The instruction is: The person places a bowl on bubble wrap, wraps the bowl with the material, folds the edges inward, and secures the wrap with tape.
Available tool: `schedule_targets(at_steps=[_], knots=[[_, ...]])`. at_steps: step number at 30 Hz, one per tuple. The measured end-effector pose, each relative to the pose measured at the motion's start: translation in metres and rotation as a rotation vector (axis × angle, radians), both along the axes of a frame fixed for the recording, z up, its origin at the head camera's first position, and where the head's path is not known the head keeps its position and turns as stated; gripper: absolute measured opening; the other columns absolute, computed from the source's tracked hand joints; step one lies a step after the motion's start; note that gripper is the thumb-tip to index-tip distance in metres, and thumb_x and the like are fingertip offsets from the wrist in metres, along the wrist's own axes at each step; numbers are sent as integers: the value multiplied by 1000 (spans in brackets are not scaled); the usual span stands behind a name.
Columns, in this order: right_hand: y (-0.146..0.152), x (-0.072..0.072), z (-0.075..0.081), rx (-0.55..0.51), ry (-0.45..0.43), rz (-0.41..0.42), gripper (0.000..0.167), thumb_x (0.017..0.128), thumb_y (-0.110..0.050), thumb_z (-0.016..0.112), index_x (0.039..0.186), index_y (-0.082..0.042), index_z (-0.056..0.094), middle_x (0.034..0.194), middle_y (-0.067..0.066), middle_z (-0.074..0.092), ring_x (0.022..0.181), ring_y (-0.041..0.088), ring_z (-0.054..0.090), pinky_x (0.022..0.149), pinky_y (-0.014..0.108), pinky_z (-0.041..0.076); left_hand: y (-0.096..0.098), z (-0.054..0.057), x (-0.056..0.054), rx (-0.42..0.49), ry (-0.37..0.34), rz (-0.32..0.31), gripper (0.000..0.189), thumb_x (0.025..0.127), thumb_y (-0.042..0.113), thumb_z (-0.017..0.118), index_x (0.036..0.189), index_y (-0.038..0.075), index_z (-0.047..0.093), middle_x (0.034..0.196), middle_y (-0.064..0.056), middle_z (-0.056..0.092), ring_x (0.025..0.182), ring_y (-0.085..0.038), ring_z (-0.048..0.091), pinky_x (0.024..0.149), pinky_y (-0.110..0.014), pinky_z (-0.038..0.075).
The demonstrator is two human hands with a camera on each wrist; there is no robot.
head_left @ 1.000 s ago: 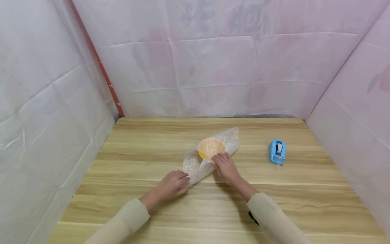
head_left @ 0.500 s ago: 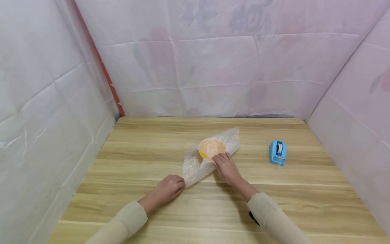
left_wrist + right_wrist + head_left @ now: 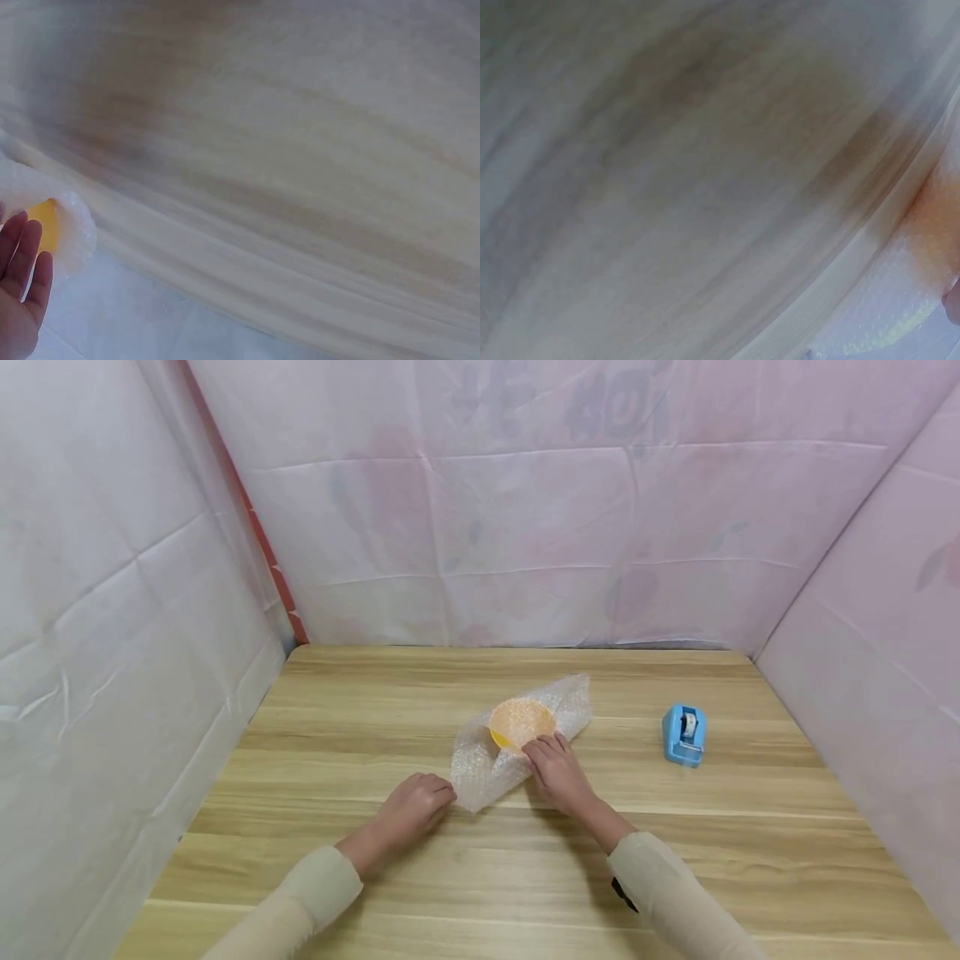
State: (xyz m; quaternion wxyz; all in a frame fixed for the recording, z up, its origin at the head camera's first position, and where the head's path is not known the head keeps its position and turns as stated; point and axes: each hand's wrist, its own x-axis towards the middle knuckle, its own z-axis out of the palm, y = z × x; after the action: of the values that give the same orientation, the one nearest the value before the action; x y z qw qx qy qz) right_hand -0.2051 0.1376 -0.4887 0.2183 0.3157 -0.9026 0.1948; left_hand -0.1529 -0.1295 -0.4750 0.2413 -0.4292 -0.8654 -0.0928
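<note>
bubble wrap [image 3: 476, 773] under right hand [image 3: 558, 773], beside left hand [image 3: 417, 805]

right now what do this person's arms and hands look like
The left sleeve and right sleeve are plain pale cream and stop short of the left grip and right grip, which are bare, ungloved hands. A small black item, too unclear to identify, shows under the right sleeve.
</note>
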Motion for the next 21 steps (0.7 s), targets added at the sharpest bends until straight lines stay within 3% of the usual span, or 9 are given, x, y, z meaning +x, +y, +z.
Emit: schedule_targets(at_steps=[9,21], knots=[[0,0,-1,12,19,3,13,87,-7,57,97,0,62,97,12,66,101,33,57,99,56,35,4,11,-7,6,47,21,12,74,4,70,84,10,69,85,0,69,80,-13,64,69,-25,50],[0,-1,-2,10,28,7,10,87,-5,57,95,-1,61,95,11,66,100,32,57,98,56,36,13,24,-13,16,51,41,13,76,3,70,88,9,70,88,-1,69,84,-14,65,73,-27,51]])
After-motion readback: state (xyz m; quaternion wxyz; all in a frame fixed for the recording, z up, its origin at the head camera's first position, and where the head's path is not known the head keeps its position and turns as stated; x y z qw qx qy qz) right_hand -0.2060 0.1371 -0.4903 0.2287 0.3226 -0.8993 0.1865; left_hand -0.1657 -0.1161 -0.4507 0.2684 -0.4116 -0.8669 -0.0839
